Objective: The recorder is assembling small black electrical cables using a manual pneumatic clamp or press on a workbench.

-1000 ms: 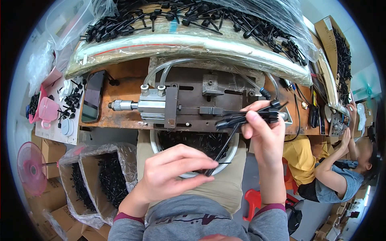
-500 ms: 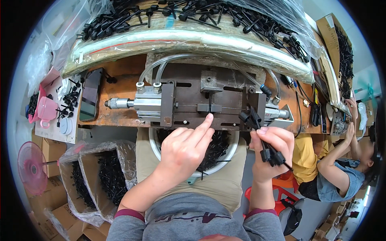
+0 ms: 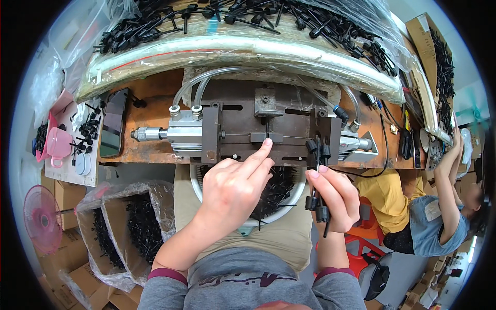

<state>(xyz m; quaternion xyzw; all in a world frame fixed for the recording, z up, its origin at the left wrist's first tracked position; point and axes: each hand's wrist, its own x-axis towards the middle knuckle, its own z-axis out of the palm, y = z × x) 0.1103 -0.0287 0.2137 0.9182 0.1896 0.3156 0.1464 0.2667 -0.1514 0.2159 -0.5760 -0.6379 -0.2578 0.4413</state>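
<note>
My left hand (image 3: 232, 191) has its index finger stretched out. The fingertip touches a thin black plastic rod in the small metal block (image 3: 266, 137) at the middle of the clamping fixture (image 3: 237, 150). Its other fingers are bent and hold nothing. Just right of the fixture's middle, my right hand (image 3: 338, 199) pinches a bunch of several black plastic rods with knobs (image 3: 319, 199), held nearly upright. Under the hands, a white basket (image 3: 301, 194) in my lap contains many similar black rods (image 3: 276, 194).
Air cylinders (image 3: 186, 138) with clear hoses flank the fixture. Behind it lies a plastic-wrapped padded edge (image 3: 248, 49) with heaped black rods. A phone (image 3: 114, 124) and pink cup (image 3: 59, 142) are left; bagged boxes (image 3: 126, 227) stand below. A co-worker (image 3: 439, 217) sits at right.
My right hand has moved left toward the fixture, and its bunch of rods has swung more upright. My left fingertip remains at the block. The co-worker's arms have shifted.
</note>
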